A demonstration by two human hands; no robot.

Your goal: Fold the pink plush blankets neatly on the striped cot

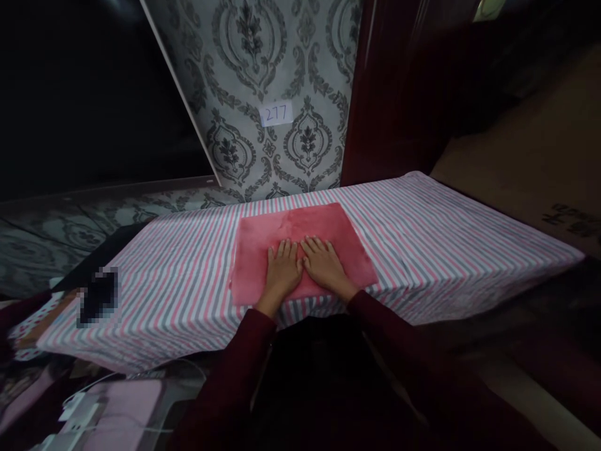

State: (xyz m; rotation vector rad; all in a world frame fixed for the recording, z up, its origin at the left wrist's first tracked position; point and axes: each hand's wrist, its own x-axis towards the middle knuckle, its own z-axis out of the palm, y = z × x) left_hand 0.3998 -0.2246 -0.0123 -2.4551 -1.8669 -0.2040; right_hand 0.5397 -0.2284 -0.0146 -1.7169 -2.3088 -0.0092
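Observation:
A folded pink plush towel (293, 241) lies flat on a bed or table covered with a pink, grey and white striped sheet (436, 244). My left hand (283, 270) rests palm down on the towel's near half, fingers spread slightly. My right hand (325, 265) lies the same way just beside it, the fingertips of both hands nearly meeting at the towel's middle. Neither hand grips anything. The towel's near edge runs under my wrists, close to the sheet's front edge.
Grey damask wallpaper with a paper label reading 277 (276, 114) stands behind the sheet. A dark red door frame (375, 94) rises at the back right. A pixelated dark patch (98, 295) covers something at the left. A white charger and cables (77, 413) lie low at the bottom left.

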